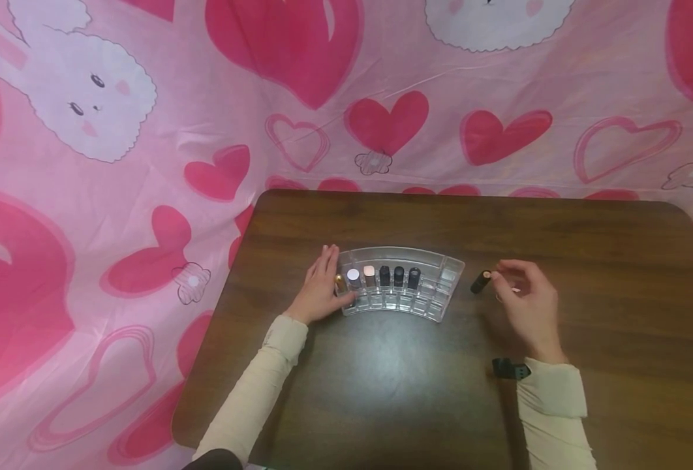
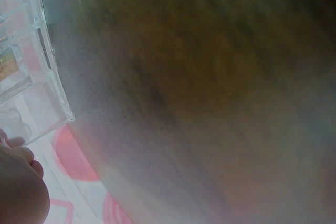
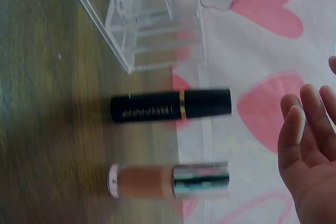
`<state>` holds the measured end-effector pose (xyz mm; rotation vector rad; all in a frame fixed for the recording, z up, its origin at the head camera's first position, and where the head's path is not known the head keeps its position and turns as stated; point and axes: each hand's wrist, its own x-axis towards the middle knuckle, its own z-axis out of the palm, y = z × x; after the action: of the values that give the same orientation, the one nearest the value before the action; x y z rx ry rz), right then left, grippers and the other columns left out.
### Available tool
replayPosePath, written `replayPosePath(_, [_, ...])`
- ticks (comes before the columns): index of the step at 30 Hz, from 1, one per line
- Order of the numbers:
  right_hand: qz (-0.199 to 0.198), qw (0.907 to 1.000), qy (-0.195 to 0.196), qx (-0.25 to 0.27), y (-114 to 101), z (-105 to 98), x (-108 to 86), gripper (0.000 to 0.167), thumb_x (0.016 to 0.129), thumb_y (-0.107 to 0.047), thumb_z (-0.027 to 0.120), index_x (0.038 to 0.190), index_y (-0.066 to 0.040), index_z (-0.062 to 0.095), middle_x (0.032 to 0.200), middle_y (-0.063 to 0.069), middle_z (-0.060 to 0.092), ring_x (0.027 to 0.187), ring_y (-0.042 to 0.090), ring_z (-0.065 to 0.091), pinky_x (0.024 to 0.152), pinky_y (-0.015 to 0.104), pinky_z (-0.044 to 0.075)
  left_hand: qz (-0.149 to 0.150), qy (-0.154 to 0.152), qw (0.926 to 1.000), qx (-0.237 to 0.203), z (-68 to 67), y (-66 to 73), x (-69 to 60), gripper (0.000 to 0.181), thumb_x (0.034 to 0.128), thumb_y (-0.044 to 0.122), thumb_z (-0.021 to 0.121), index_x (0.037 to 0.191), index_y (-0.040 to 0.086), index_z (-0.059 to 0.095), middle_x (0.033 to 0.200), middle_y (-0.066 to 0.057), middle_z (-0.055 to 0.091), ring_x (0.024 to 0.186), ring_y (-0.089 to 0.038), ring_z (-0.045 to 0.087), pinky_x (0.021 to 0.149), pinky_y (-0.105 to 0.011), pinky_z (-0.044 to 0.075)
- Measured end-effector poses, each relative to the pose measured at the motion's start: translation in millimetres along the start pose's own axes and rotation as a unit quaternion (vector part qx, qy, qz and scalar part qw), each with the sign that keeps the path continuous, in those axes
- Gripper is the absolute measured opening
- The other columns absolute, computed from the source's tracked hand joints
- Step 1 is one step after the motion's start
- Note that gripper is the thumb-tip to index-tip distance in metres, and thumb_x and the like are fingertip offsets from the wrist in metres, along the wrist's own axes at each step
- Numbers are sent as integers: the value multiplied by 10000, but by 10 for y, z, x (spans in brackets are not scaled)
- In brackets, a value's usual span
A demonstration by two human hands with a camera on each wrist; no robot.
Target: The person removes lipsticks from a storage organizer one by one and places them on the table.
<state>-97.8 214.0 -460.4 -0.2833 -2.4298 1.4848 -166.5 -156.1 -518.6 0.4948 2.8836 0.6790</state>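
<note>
My left hand (image 1: pixel 320 290) rests against the left end of a clear, curved lipstick organizer (image 1: pixel 393 251), fingers straight along its side and thumb at its front. Several lipstick tubes stand in one row: a gold one (image 1: pixel 339 282), a white-capped one (image 1: pixel 354 277), a pale pink one (image 1: pixel 370 275) and black ones (image 1: pixel 399 277). My right hand (image 1: pixel 525 303) is raised beside a black and gold cosmetic tube (image 3: pixel 157 106) standing on the table. In the right wrist view its fingers are loosely bent, apart from the tube. A peach tube with a silver cap (image 3: pixel 144 181) stands beside it, mostly hidden in the head view.
The brown wooden table (image 1: pixel 393 391) reaches back to a pink cloth (image 1: pixel 393 78) printed with hearts and bunny faces. A black watch or strap (image 1: pixel 511 369) is at my right wrist. The organizer's right end has unfilled compartments (image 1: pixel 434 297).
</note>
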Motion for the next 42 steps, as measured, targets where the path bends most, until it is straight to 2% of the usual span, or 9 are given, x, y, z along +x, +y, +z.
replayPosePath(6, [-662,9965,-415,-285,-12,157,-8,288,897,-148,675,1161,-46,621,1078,95,653,847,-13,546,732,89,437,13,36,10000,-77,7,-1,2,1074,788,531,704,1552,95,88,1641,-56,67,1523,-217,-9,1218,-504,125])
replayPosePath(10, [-908,9923,-757,-380,-25,267,-5,315,872,-105,698,1164,-25,611,1089,128,654,819,33,567,723,135,474,42,84,9999,-98,21,-15,2,1071,789,534,702,1551,91,94,1641,-62,71,1523,-227,0,1215,-511,131])
replayPosePath(13, [-946,9895,-1059,-268,-36,355,-10,336,863,-93,707,1176,-23,606,1118,141,649,828,116,610,732,112,493,34,95,9999,-94,34,-27,4,1078,785,538,702,1551,96,87,1641,-56,64,1523,-222,-6,1217,-505,128])
replayPosePath(17, [-960,9843,-1469,-186,-60,464,-30,369,865,-118,713,1204,-34,595,1161,137,631,910,253,643,759,86,490,3,89,9999,-101,47,-35,9,1088,777,539,705,1553,108,76,1642,-44,57,1523,-206,-16,1220,-494,123])
replayPosePath(21, [-963,9796,-1747,-255,-93,572,-48,396,856,-122,724,1218,-43,586,1168,127,631,948,296,664,781,282,578,-13,93,9999,-133,46,-28,9,1089,774,535,712,1553,110,80,1641,-43,63,1523,-203,-15,1220,-491,126])
replayPosePath(23, [-935,9780,-1848,-246,-113,626,-54,408,849,-110,728,1224,-42,580,1174,136,629,969,306,661,805,401,582,-12,86,9999,-125,41,-23,8,1090,775,534,712,1553,109,78,1641,-44,63,1523,-205,-15,1220,-491,127])
replayPosePath(25, [-864,9767,-1949,-229,-129,674,-58,418,852,-99,722,1235,-37,568,1182,151,621,994,320,650,828,463,567,2,73,9999,-109,32,-18,5,1091,778,534,711,1553,105,74,1641,-51,60,1523,-212,-17,1219,-495,126])
replayPosePath(33, [-420,9747,-2175,-302,-202,797,-70,440,870,-110,700,1275,-48,541,1210,183,604,1018,348,649,856,486,559,-6,71,9999,-116,25,-17,1,1088,780,537,707,1552,104,76,1641,-48,59,1523,-208,-16,1221,-487,124])
replayPosePath(42, [-429,9760,-2101,-382,-215,905,-60,442,855,-58,696,1268,-13,545,1189,219,620,993,369,662,857,508,548,-13,75,9999,-112,34,-20,6,1090,774,539,710,1552,107,80,1641,-47,61,1523,-204,-24,1222,-487,120])
